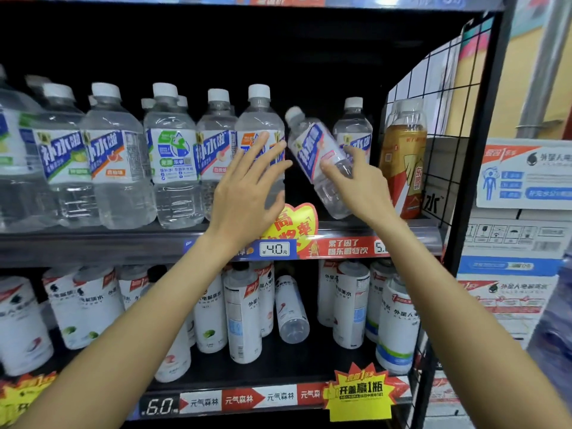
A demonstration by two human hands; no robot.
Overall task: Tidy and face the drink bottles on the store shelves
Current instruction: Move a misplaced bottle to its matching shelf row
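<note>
While tilted bottle leans mid-frame, right hand grips it to stand it; left hand, fingers spread, steadies neighbouring bottle.

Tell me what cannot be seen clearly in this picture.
- Head view: the tilted bottle is motion-blurred; its label cannot be read.
- The right hand covers its lower side, so the grip is unclear.
- The left hand hides the upright bottle label.
- The price tag is cut off by the right forearm.

Bare forearms, both hands apparently ringless; no sleeves visible.
</note>
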